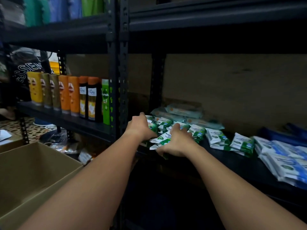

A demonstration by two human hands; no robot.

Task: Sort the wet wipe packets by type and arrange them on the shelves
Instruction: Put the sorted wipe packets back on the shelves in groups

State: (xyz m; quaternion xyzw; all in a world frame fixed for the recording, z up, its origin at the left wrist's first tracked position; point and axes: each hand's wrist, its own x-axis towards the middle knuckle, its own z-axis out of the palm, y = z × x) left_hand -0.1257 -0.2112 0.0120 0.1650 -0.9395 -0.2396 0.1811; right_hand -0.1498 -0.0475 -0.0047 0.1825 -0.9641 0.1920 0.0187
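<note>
The person is standing at the dark shelf (pixel 224 156) and is working with both hands inside a loose heap of green and white wipe packets (pixel 162 123). The left hand (pixel 141 128) is pressing on the left side of the heap, and its fingers are curling over the packets there; its grip is closing on them, but I cannot tell if it is really clamping any single one. The right hand (pixel 178 141) is lying over the near side of the heap, with the thumb low at the shelf edge and the fingers spreading across the top. Under its palm one packet with a white face (pixel 164 136) is showing, and this grip seems to be closing on that packet.

So the heap is lying between the two grips, a little beyond them. The packet under the right grip is lying with its long axis across, from the left grip toward the right one. The right hand is nearer to it.

Well to the right of the right grip, more green packets (pixel 216 136) are lying in small flat groups, and beyond them the blue and white packets (pixel 285 165). Behind the heap, far from both grips, pale packets (pixel 181 112) are resting near the back board. In my judgement the coming move is depending on this: the gathered green packets must be going rightward, to join their own kind.
</note>
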